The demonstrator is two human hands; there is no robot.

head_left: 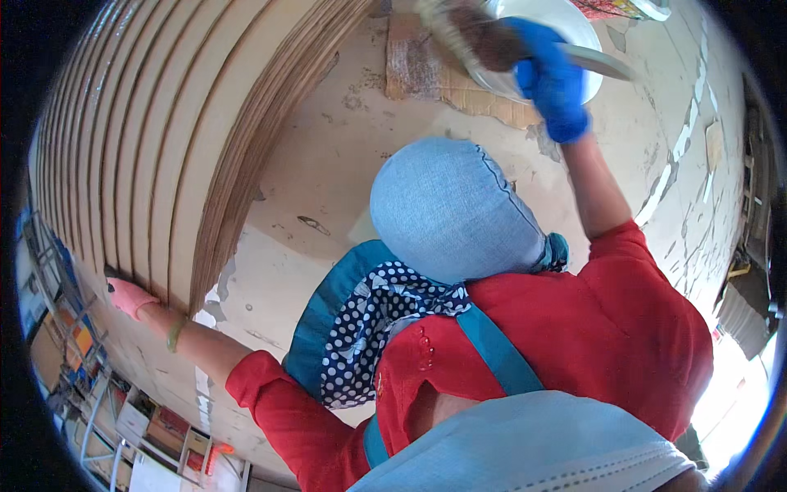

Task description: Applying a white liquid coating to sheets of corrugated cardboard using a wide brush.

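My right hand [553,78], in a blue glove, is closed around a wide brush. Pale bristles and a dark brown block make up the brush [492,43], blurred by motion, and its pale handle sticks out to the right of my fist. Beneath it is a round white bucket [587,29], partly hidden by the hand and brush. My left hand [128,297], in a pink glove, is at the near lower edge of a stack of large tan boards [184,107]. Its fingers look stretched out against the board edges, though they show only small. The boards lie staggered, with dark edges.
Under the bucket lies a piece of cardboard [488,107] on the stained floor [303,180]. A red-patterned bag or container [608,8] stands behind the bucket. Metal racks with assorted items [123,422] are at the lower left. More stacked material [758,189] lines the far right.
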